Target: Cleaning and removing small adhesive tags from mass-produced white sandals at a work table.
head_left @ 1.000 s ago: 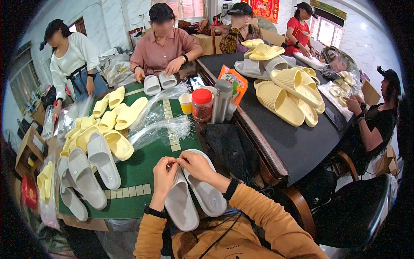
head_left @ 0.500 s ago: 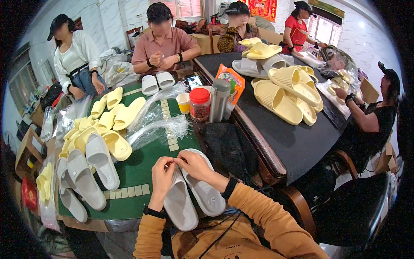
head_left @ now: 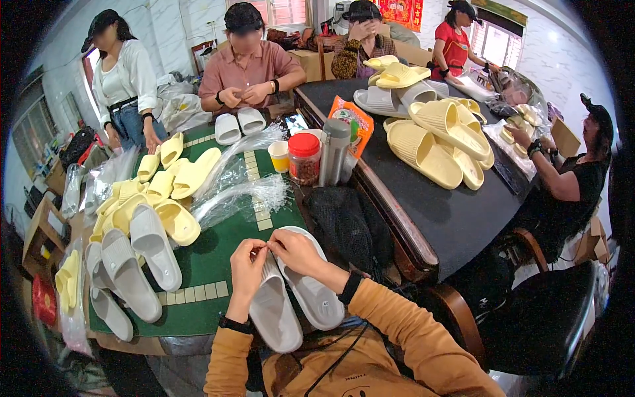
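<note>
A pair of grey slippers lies in front of me at the near edge of the green table: a left slipper and a right slipper, toes away from me. Over their straps my left hand and my right hand meet, thumbs and fingertips pinched together. Whatever is between the fingertips is too small to make out. The hands partly cover both straps. Just beyond them lies a bundle of thin clear plastic strands.
Yellow slippers and grey slippers are heaped on the left. A red-lidded jar, paper cup and grey flask stand ahead. More yellow slippers cover part of the black table. Several people work around.
My hands stay pinched together over the slippers, almost unmoved. The person in white at the far left reaches a hand to the yellow slippers. The view has shifted slightly.
</note>
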`<state>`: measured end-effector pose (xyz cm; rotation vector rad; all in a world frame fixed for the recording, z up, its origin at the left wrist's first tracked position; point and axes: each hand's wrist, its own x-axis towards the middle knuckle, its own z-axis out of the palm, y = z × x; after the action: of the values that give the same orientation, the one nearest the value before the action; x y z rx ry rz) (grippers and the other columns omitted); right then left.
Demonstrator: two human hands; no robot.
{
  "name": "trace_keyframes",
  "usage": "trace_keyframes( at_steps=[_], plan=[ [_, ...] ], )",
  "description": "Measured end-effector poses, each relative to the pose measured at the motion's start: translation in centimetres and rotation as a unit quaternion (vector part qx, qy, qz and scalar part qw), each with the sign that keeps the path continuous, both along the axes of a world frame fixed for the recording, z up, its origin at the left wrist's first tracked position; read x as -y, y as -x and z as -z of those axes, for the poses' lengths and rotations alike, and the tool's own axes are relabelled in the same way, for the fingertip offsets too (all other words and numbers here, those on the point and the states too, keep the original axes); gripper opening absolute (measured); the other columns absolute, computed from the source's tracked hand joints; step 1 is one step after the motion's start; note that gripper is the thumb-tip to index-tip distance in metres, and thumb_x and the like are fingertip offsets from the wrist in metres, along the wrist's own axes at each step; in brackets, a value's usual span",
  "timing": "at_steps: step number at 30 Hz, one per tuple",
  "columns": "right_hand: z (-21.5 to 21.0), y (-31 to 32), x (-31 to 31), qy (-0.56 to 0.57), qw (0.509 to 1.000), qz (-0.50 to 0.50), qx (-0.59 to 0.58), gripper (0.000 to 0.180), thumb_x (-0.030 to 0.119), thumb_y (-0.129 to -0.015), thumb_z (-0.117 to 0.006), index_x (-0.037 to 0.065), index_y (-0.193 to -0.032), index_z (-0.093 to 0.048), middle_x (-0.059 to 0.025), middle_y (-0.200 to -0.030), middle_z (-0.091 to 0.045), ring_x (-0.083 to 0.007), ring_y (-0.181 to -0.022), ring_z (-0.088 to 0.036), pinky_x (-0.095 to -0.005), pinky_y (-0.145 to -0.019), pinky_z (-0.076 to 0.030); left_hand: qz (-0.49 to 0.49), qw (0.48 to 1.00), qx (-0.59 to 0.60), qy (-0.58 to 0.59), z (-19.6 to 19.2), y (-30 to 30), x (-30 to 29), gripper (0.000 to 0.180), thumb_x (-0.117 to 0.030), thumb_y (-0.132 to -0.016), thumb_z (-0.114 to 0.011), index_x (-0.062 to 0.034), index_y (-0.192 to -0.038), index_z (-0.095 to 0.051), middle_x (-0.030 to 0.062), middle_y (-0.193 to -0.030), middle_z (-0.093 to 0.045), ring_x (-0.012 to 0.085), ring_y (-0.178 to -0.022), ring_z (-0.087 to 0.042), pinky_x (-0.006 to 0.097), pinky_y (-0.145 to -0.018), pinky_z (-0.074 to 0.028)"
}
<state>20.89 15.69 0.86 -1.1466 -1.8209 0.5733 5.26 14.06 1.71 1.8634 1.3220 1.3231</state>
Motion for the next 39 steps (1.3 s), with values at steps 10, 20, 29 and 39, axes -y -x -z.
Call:
trace_keyframes(
  at_steps=[10,20,29,39],
  plan=[
    [0.0,0.03,0.07,0.02,1.0,-0.004,-0.004,0.016,0.017,-0.089,-0.061,0.001,-0.09,-0.059,-0.0167,-0.082,-0.063,-0.0342,-0.076,-0.063,-0.0417,-0.066,-0.049,-0.012,1.0,-0.002,0.014,0.24,0.13,-0.09,0.01,0.001,-0.083,-0.064,0.0015,-0.093,-0.065,0.0087,-0.087,-0.066,0.0154,-0.075,-0.062,0.028,-0.068,-0.049],
    [-0.27,-0.07,0.14,0.01,1.0,-0.004,-0.003,0.018,0.019,-0.09,-0.062,0.001,-0.089,-0.059,-0.0163,-0.081,-0.063,-0.0334,-0.075,-0.063,-0.0413,-0.064,-0.048,-0.009,1.0,-0.001,0.008,0.13,0.04,-0.13,0.01,0.0,-0.083,-0.065,0.0009,-0.093,-0.066,0.0075,-0.086,-0.066,0.0146,-0.074,-0.061,0.027,-0.067,-0.048],
    [-0.41,-0.23,0.09,0.023,1.0,-0.01,0.002,0.021,0.024,-0.091,-0.06,0.003,-0.088,-0.059,-0.0163,-0.082,-0.063,-0.0363,-0.077,-0.062,-0.0444,-0.066,-0.047,-0.003,1.0,0.018,0.01,-0.12,-0.12,-0.01,0.012,0.0,-0.083,-0.065,0.0014,-0.095,-0.066,0.0074,-0.088,-0.067,0.0141,-0.076,-0.062,0.027,-0.069,-0.049],
    [-0.07,-0.1,-0.2,0.018,1.0,-0.009,0.011,0.025,0.029,-0.092,-0.059,0.004,-0.087,-0.058,-0.0164,-0.084,-0.062,-0.0381,-0.08,-0.062,-0.0465,-0.067,-0.047,0.004,1.0,0.009,0.01,-0.13,0.02,-0.03,0.011,0.0,-0.084,-0.063,0.002,-0.094,-0.065,0.0075,-0.086,-0.066,0.014,-0.075,-0.062,0.027,-0.068,-0.049]
  ],
)
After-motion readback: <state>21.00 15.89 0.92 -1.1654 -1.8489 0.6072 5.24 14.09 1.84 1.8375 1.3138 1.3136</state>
